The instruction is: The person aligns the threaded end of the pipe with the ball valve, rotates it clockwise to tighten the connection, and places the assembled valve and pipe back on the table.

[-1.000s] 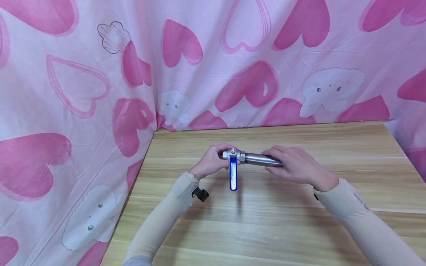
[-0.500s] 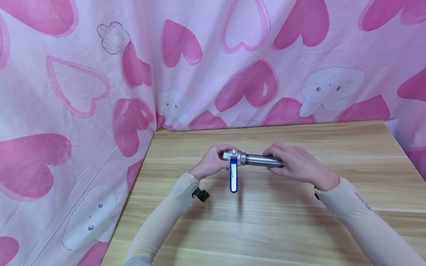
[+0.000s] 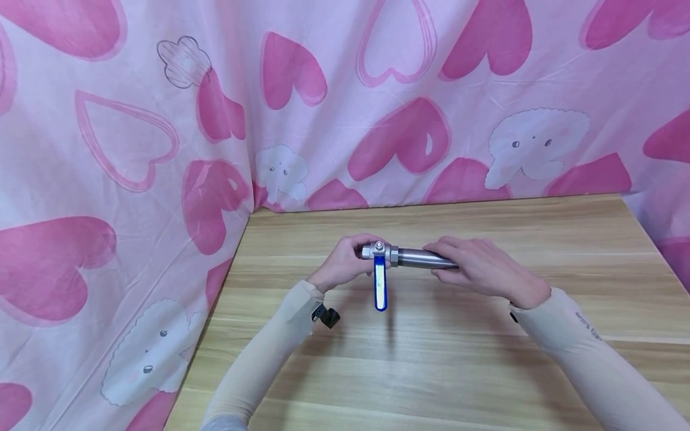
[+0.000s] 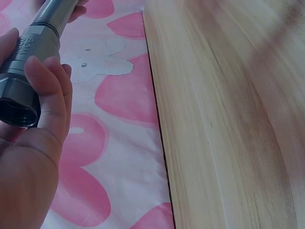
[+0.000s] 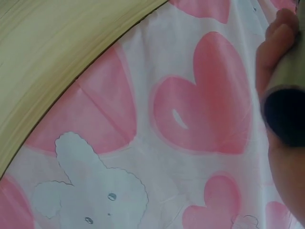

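Above the table, my left hand [image 3: 345,262] grips the steel body of a ball valve [image 3: 380,251] whose blue lever handle [image 3: 380,284] points toward me. A threaded metal pipe [image 3: 420,258] joins the valve's right side, its threads showing at the joint. Around the pipe's far right part, my right hand [image 3: 480,268] curls its fingers and thumb. In the left wrist view, the valve's open hex end [image 4: 18,102] faces the camera, with fingers wrapped about the body. The pipe's dark hollow end [image 5: 288,116] shows in the right wrist view, held in the right hand.
A wood-grain table [image 3: 431,371] lies under both hands. Pink heart-print curtains [image 3: 399,108] hang behind it and along its left side. A small dark camera [image 3: 327,315] is strapped at the left wrist.
The right hand's fingers and wrist have shifted slightly around the pipe. The valve and its blue lever have drifted a touch to the right; the left hand keeps its grip.
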### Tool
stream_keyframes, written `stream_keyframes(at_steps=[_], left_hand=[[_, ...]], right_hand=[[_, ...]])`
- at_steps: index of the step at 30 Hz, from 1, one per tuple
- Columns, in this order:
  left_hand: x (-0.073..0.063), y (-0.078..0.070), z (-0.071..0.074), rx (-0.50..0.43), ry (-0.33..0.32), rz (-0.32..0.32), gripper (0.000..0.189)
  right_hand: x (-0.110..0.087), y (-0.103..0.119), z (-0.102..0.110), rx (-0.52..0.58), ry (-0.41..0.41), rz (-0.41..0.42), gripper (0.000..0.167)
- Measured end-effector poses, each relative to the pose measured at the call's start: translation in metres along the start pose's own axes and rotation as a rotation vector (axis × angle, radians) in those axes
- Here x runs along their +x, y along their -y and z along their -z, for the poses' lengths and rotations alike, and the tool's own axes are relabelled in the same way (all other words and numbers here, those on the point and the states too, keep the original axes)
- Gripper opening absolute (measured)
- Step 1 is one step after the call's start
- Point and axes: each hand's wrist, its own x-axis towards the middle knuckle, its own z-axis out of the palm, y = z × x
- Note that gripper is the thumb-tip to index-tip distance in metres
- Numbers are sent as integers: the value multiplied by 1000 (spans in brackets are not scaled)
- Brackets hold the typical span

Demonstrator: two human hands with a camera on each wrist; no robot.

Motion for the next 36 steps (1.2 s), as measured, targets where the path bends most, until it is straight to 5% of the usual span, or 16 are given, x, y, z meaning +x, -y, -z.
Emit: stream_keyframes(at_steps=[8,17,30,36], left_hand=[[-1,-1,-1,18,18,-35,43],[0,0,0,9,12,-23,43],[-1,1,-1,-12,-1,-6,40],[-1,0,-2,-2,14,-18,42]], right_hand=[[1,-1,0,76,8,-30,47],[0,-2,-1,58,-53,-42,37],[0,-2,3,60,20,-60,32],[-1,-3,4,140,-2,-53,44]])
